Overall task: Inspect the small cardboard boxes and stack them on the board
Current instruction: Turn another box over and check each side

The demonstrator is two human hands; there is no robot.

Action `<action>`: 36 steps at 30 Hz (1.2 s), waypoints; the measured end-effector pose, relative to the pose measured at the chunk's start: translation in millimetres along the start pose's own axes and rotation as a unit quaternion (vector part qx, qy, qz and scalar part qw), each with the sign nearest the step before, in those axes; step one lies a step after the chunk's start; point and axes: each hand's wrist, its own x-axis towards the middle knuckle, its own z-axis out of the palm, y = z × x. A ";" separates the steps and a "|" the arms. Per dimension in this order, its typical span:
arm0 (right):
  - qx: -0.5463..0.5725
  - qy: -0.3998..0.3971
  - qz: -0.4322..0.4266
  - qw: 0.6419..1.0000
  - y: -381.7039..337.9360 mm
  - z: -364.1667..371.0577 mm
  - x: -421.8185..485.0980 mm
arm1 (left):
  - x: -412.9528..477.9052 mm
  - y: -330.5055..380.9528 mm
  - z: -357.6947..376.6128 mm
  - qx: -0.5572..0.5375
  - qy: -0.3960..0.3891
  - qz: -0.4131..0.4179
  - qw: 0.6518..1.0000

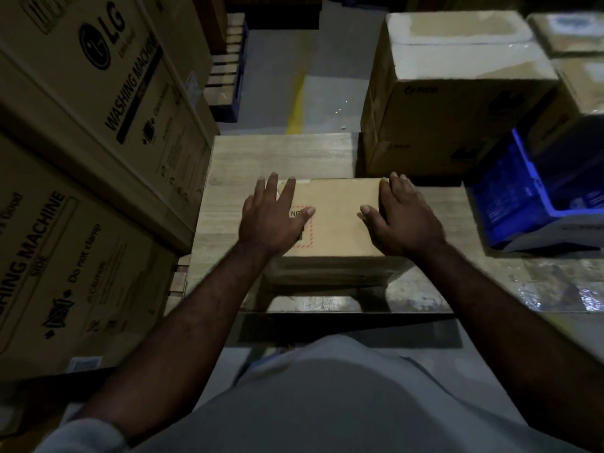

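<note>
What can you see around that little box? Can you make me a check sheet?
Surface: wooden board, bare at its far end.
Job's things: one small box lies flat on the board, with a red-dashed label on top.
Clutter: blue crate at the right; bigger box at the far right.
Hands: left hand and right hand rest on the small box's top, fingers spread.
Cables: nothing seen.
Surroundings: washing machine cartons stacked at the left; floor with a yellow line.
</note>
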 end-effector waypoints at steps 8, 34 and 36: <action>-0.010 0.009 0.003 1.000 -1.7 9.5 -4.5 | -6.2 -1.7 8.5 -0.048 0.003 -0.011 0.999; 0.348 0.126 0.142 0.918 17.8 -18.8 -28.6 | -25.5 -10.7 -34.1 -0.371 0.069 -0.142 0.915; 0.334 0.129 0.137 0.923 22.3 -1.5 -42.5 | -34.3 -12.2 -23.8 -0.357 0.059 -0.138 0.922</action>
